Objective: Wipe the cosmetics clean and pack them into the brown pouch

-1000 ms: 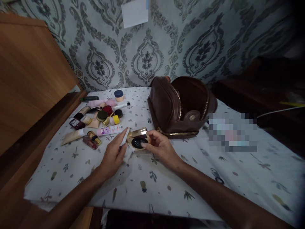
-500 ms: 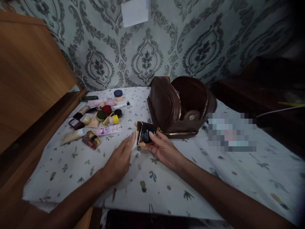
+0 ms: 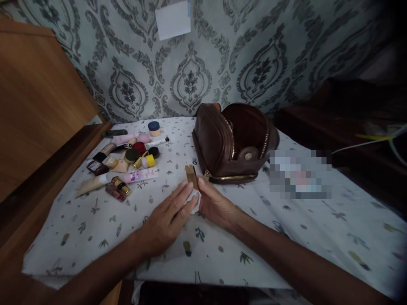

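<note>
My right hand (image 3: 219, 205) grips a small black-and-gold cosmetic case (image 3: 190, 174), which is turned so that a gold side shows. Its lower part is hidden by my fingers. A crumpled white wipe (image 3: 194, 202) lies under the fingers of my left hand (image 3: 168, 216), pressed against the case. Just beyond both hands stands a brown leather toiletry bag (image 3: 210, 140), unzipped and with its top open. Its inside is too dark to make out.
To the left lie several cosmetics, among them a pink tube (image 3: 141, 174), a beige tube (image 3: 92, 184), a blue-lidded jar (image 3: 154, 128) and a lip gloss (image 3: 115, 192). A blurred-out item (image 3: 300, 174) is at the right. A wooden panel (image 3: 41, 93) borders the left side.
The case has been turned from its black face with a round emblem to a gold side. My left hand has moved right, bringing the wipe onto the case. The view has shifted slightly.
</note>
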Motion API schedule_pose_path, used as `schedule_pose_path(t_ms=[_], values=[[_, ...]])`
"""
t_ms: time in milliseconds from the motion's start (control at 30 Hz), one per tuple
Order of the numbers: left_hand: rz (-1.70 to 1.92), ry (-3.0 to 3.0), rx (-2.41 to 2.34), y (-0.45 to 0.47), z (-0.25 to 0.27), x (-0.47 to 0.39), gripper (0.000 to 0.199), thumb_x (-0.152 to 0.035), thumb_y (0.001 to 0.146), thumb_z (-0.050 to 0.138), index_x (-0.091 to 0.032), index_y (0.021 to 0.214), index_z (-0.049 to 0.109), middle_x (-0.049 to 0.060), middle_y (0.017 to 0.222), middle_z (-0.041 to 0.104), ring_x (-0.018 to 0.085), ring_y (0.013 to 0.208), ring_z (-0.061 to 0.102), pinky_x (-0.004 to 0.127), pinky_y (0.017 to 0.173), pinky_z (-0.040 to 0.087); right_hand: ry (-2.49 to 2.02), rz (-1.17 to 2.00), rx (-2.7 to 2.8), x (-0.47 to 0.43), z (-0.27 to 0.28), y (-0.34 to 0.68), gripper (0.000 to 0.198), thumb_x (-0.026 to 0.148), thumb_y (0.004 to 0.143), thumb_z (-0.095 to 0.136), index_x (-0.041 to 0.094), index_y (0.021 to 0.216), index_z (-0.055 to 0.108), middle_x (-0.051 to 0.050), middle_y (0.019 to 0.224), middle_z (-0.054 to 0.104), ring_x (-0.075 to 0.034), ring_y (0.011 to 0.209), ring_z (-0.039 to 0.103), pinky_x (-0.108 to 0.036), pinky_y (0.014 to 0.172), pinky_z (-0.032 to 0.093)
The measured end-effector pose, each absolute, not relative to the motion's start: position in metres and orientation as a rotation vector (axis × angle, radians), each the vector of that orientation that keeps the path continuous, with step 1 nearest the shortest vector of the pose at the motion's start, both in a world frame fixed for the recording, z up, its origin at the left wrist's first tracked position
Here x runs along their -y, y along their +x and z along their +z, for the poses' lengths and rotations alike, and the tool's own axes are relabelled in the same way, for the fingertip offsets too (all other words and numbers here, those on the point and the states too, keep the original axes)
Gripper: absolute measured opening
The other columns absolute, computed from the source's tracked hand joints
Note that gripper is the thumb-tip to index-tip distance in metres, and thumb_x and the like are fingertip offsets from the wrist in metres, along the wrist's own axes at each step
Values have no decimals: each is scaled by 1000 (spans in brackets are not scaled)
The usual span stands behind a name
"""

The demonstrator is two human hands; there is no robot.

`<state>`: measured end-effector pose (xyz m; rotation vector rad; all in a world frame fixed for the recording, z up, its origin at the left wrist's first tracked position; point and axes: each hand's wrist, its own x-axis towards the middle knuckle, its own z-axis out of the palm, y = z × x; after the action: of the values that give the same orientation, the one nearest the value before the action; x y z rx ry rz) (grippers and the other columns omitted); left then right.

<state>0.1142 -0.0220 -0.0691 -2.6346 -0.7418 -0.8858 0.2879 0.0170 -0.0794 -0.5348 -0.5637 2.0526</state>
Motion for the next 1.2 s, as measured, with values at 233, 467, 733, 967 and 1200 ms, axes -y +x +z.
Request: schedule_pose_path(t_ms=[233, 467, 733, 967, 1200], values=[[-912, -2585, 769, 120, -63, 11, 57, -4, 100, 33, -5, 154, 17, 20, 159, 30, 29, 150, 21, 48, 117, 41, -441, 2214, 470, -13, -82, 287, 28, 41, 73, 82, 22, 92, 74, 3, 86, 73, -11, 79, 63, -22, 74, 48], [-986, -2593, 1022, 124, -63, -2, 64, -1, 96, 28, -13, 157, 14, 22, 154, 30, 31, 147, 27, 54, 116, 37, -441, 2210, 438, -14, -74, 288, 19, 37, 83, 73, 22, 94, 72, 2, 83, 73, -14, 74, 65, -29, 71, 52], [-1040, -2698, 1038, 121, -69, 2, 62, -5, 96, 30, -21, 155, 23, 17, 136, 45, 28, 130, 43, 52, 103, 49, -472, 2219, 332, -21, -77, 291, 23, 35, 95, 54, 17, 91, 69, -1, 79, 72, -15, 70, 65, -29, 67, 53], [-850, -2693, 671, 122, -66, 10, 45, -9, 99, 38, -13, 144, 43, 15, 127, 56, 26, 124, 50, 46, 100, 53, -457, 2280, 248, -24, -72, 293, 42, 44, 99, 43, 11, 109, 67, -10, 99, 73, -19, 93, 67, -33, 87, 53], [-934, -2588, 898, 115, -71, -5, 51, -3, 96, 38, -8, 147, 37, 20, 130, 48, 29, 127, 46, 49, 104, 48, -449, 2241, 236, -21, -72, 292, 38, 42, 100, 41, 16, 101, 69, -5, 91, 74, -18, 87, 67, -35, 89, 51]])
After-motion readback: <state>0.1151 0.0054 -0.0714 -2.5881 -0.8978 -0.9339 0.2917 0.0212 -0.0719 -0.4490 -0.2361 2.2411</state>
